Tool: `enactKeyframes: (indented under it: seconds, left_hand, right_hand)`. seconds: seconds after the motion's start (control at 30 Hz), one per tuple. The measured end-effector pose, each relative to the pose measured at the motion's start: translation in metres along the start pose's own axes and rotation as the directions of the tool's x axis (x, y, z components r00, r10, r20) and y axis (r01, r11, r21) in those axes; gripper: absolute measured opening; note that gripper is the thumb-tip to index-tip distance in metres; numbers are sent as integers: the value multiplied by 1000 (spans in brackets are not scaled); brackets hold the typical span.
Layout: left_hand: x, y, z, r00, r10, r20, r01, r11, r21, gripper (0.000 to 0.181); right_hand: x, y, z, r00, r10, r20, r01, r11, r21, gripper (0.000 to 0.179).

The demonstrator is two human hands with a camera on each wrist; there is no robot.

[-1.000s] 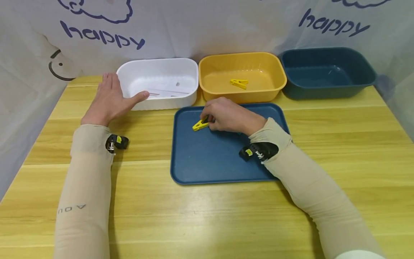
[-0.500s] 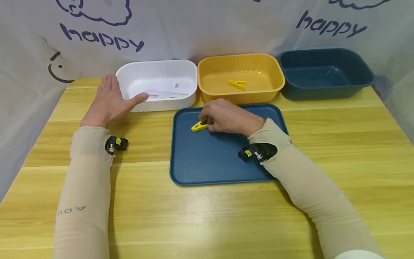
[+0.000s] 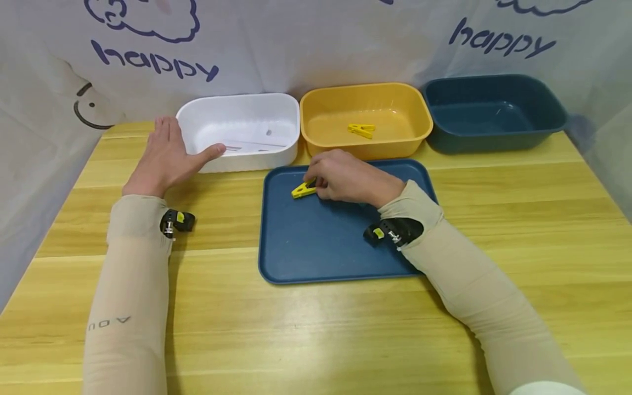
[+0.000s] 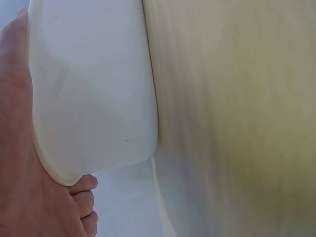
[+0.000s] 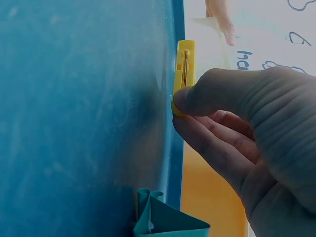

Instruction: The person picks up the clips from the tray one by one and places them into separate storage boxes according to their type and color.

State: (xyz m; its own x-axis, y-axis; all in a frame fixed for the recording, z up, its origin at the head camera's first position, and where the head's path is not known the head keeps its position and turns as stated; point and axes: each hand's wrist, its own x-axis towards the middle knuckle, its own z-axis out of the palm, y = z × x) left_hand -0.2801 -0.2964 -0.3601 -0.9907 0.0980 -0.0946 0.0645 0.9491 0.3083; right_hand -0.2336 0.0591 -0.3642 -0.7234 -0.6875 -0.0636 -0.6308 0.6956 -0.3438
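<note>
A person's right hand [image 3: 343, 175] pinches a yellow clip [image 3: 298, 193] above the blue tray [image 3: 311, 241], at about 10 o'clock from the tray's middle, the clip's free end pointing toward 8 o'clock. From my remote post, the right wrist feed shows me thumb and fingertips closed on the clip, though I cannot tell whether it touches the tray. In that same feed I pick up a teal object [image 5: 173, 219], seemingly a clip, at about 6 o'clock, cut off by the frame's edge. The left hand [image 3: 168, 156] lies spread between 8 and 9 o'clock of the white basin [image 3: 247, 163], fingers extended along its outer end, thumb reaching over the rim; it has hold of nothing small that I can see. Thin items [image 3: 257, 144], too indistinct for me to name, lie inside that basin, which stands at 10 o'clock from the tray. Near 12 o'clock is the yellow basin [image 3: 385, 148], with more yellow clip parts [image 3: 354, 129] on its floor, one clip or two I cannot tell; at 2 o'clock stands the dark teal basin [image 3: 494, 144]. All rest on a wood-grain table [image 3: 316, 340] before a pale cloth [image 3: 316, 44] lettered "happy."
</note>
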Motion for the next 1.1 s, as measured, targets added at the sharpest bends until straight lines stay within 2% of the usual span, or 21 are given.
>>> enactKeyframes:
  seconds: [0.33,1.1]
  left_hand:
    - [-1,1,-2,1000,0,10,0,1000,-4,129]
    - [2,-1,-1,1000,-1,29,1,1000,-2,130]
  right_hand:
    - [-3,0,-4,999,-20,-51,19,1000,-21,31]
    - [-9,-1,-13,999,17,-48,-17,1000,-1,34]
